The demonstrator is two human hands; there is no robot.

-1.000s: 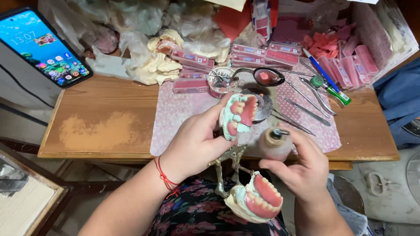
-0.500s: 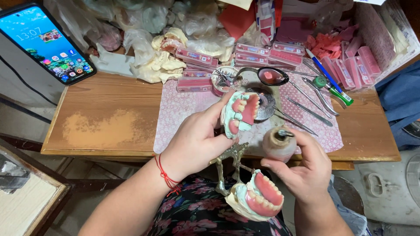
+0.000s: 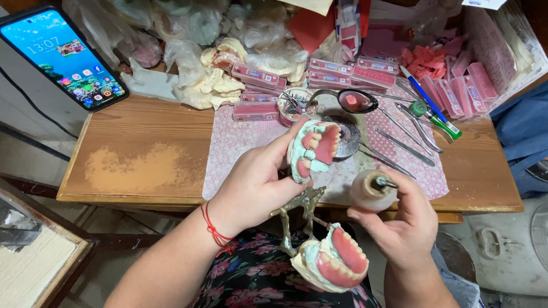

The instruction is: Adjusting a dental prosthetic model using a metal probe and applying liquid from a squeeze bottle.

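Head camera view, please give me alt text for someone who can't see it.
A person's left hand holds the upper half of a hinged dental model with pink gums, while the right hand holds a small round bottle. Behind lie a wooden table, metal dental tools and a smartphone.

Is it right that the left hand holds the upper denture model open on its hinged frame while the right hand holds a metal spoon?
Not quite. In the head view the right hand holds a small bottle, not a spoon; the spoon lies on the table. The left hand does hold the upper denture model.

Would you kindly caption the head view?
Left hand holds a hinged denture model; right hand grips a small bottle.
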